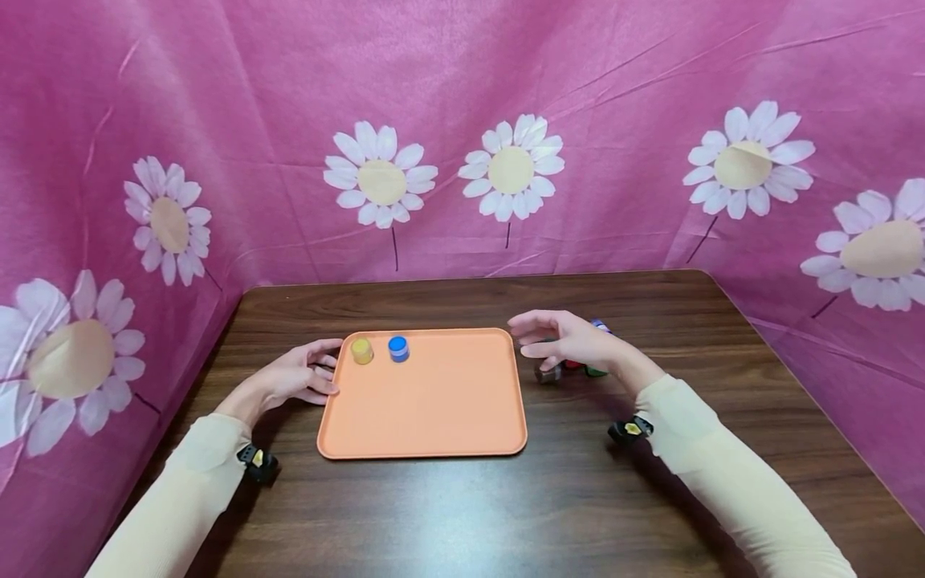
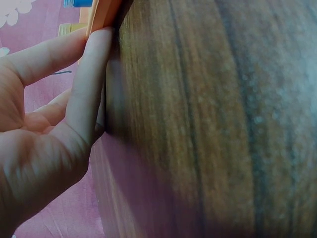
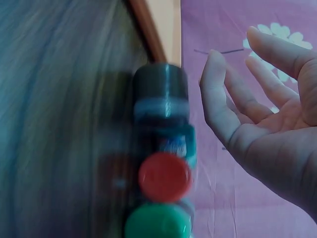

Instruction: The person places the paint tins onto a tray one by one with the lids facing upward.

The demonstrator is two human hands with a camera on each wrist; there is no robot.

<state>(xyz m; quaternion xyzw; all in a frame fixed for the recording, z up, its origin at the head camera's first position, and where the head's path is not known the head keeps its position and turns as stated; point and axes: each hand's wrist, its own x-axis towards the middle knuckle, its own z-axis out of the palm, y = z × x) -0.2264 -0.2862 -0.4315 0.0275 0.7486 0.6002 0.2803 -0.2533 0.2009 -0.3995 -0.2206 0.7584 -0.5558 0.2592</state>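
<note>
An orange tray (image 1: 426, 401) lies on the wooden table. Its left edge is held by the left hand (image 1: 299, 376), with thumb and fingertips at the rim in the left wrist view. Near the tray's upper left corner stand a small yellow-lidded jar (image 1: 362, 351) and a small blue-lidded jar (image 1: 398, 348). Over on the right, the right hand (image 1: 571, 337) hovers beside and above more small jars, fingers loosely bent and holding nothing. The right wrist view shows a dark-lidded jar (image 3: 161, 87), a red-lidded jar (image 3: 165, 177) and a green-lidded jar (image 3: 158, 221) in a row.
Another jar with blue on it (image 1: 600, 325) shows partly behind the right hand. The wooden table (image 1: 448, 514) reaches back to a pink cloth (image 1: 448, 64) with white daisies, which hangs around its back and sides.
</note>
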